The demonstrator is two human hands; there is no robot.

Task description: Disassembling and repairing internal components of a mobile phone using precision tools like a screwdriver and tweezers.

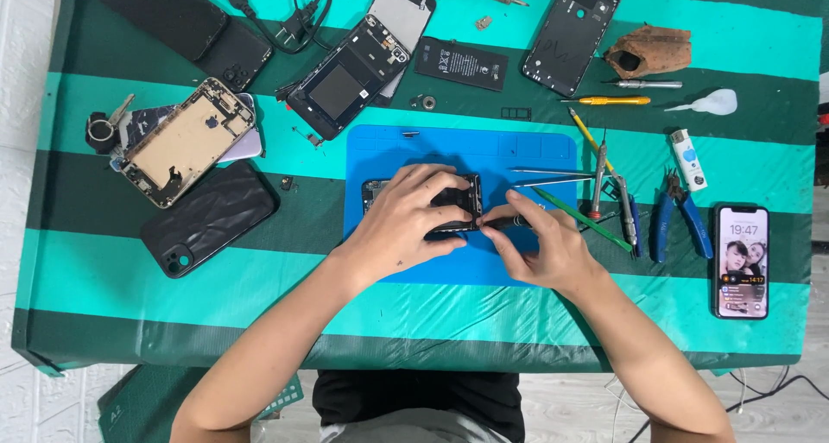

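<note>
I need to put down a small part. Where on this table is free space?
Free cloth lies along the near edge, below the blue mat, and between the right hand and the lit phone. The back row, around the opened phone and battery, is crowded.

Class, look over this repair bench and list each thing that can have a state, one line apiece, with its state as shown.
Phone on blue mat: opened, held flat under left hand.
Slim dark tool: gripped in right hand, tip at the phone's edge.
Phone at right: screen lit, lying face up.
Gold phone frame: stripped, insides exposed.
Black phone case: empty, back side up.
Loose battery: out of any phone.
Blue pliers: lying unused.
</note>
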